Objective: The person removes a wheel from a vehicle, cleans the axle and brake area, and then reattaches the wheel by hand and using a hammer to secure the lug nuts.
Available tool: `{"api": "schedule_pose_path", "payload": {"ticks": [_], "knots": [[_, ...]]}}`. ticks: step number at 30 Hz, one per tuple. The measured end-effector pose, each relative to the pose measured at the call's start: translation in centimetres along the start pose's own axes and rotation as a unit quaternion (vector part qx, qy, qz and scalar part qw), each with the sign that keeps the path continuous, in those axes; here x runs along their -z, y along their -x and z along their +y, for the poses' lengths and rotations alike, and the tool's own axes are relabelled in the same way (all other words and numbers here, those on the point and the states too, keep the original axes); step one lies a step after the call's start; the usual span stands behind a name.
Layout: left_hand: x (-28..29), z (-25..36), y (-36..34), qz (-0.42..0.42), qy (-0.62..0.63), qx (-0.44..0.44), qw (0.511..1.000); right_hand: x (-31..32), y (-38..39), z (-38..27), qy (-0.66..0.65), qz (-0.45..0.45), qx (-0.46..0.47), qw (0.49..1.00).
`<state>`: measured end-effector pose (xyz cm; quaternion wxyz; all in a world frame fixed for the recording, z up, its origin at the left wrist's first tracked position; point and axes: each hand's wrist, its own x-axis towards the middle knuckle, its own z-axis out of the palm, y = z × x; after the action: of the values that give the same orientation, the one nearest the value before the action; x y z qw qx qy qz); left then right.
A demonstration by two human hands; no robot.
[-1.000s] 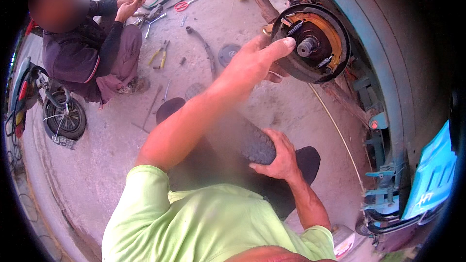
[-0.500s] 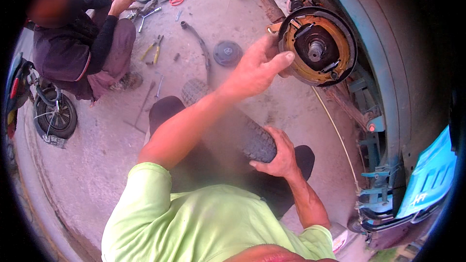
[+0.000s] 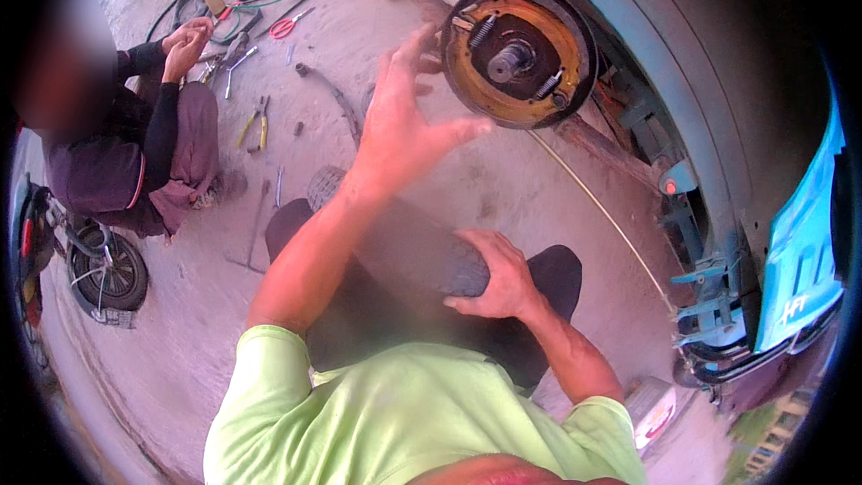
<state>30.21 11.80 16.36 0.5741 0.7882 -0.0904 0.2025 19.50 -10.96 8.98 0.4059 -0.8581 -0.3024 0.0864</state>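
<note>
The brake assembly (image 3: pixel 512 63) sits at 1 o'clock, and its round dark rim is the edge to watch. The left hand (image 3: pixel 395 117) is up by the rim's 9 o'clock side with the thumb spread way out from the other fingers, thumb tip just by the rim around 7 o'clock. Those fingers are kinda blurry, so can't tell whether any of them actually touch the metal.

Room-wise, there's a decent stretch of concrete floor (image 3: pixel 575 242) from under the rim down to the right knee at 4 o'clock. A thin pale rod (image 3: pixel 588 189) slants across it, from just below the rim toward 4 o'clock. Tight side is 2 o'clock, where a curved bluish-grey panel (image 3: pixel 682 54) runs near the rim.

The tyre (image 3: pixel 456 269) is in the middle, between the knees, left forearm crossing above it. The right hand (image 3: pixel 498 274) has its end at about 4 o'clock, fingers wrapped over the tread and thumb on the near side.

Headcount: one tyre, one stub shaft and two coil springs (image 3: pixel 549 87) showing on the brake. Over at 10 o'clock, one pair of yellow-handled pliers (image 3: pixel 254 124); at 11 o'clock, one pair of red-handled scissors (image 3: pixel 289 24) and one dark hose (image 3: pixel 334 94). One co-worker (image 3: pixel 108 153) crouches between 9 and 10 o'clock, two hands held close together.
</note>
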Motion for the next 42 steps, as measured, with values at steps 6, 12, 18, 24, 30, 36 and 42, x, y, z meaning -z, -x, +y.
{"api": "schedule_pose_path", "payload": {"ticks": [6,12,18,24,30,36,42], "knots": [[-0.9,1.1,-1.2,0.037,-0.151,-0.159,0.975,0.2,0.3,0.5,-0.013,-0.014,-0.002,1.000],[-0.8,1.0,-1.8,0.009,-0.137,-0.139,0.981,0.0,0.1,0.4,-0.015,0.007,0.011,1.000],[-0.6,1.0,-1.6,0.015,-0.170,-0.156,0.973,0.2,-0.4,0.4,0.006,0.015,0.021,1.000],[0.3,2.9,-1.7,0.060,-0.222,-0.241,0.943,0.8,-0.4,0.7,-0.006,0.024,0.030,0.999],[1.2,5.3,-4.3,-0.007,-0.309,-0.360,0.880,0.6,-0.3,1.3,-0.006,0.023,0.013,1.000],[3.8,4.6,-4.6,-0.056,-0.336,-0.352,0.872,-0.4,-0.9,-0.1,0.002,-0.014,-0.029,0.999],[15.8,-2.8,2.0,0.009,-0.254,-0.152,0.955,-2.0,1.0,1.0,-0.002,0.027,-0.034,0.999]]}}
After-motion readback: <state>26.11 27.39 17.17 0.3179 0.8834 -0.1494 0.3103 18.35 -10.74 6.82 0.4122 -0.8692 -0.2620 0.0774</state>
